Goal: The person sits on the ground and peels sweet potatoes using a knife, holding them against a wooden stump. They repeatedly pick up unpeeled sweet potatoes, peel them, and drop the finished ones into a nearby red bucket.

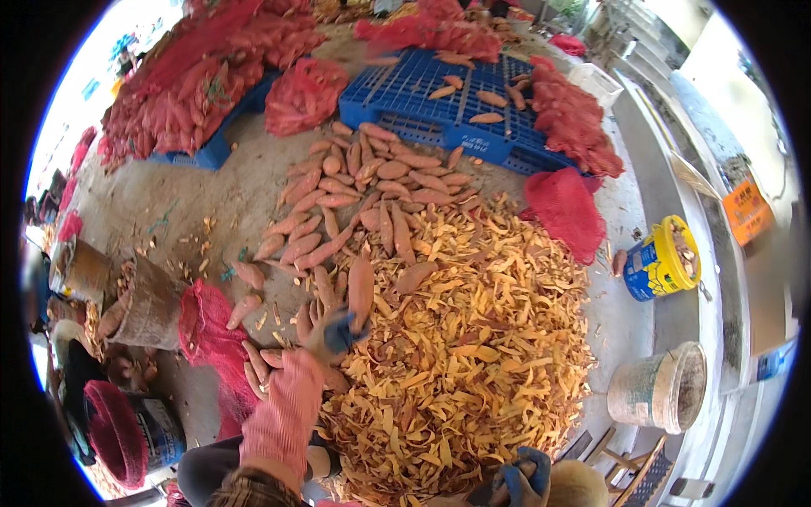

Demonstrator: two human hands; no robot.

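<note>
My left hand (334,337), in a blue and pale work glove with a pink ribbed sleeve, grips the lower end of a long sweet potato (361,286). Unpeeled sweet potatoes (380,171) lie heaped beyond it, and a few rest beside the wrist. A broad mound of yellow-orange peelings (469,342) spreads to the right of that hand. At the bottom edge, my right hand (529,478) wears a blue glove, with its fingers bent at the near side of the mound. Whatever lies within those fingers is too unclear to name.
Blue plastic pallets (437,95) stand at the back, with red mesh sacks (209,82) of sweet potatoes around them. A yellow-blue bucket (662,260) and a white bucket (656,388) line the right. Worn buckets (152,304) and a pink mesh sack (212,336) are on the left.
</note>
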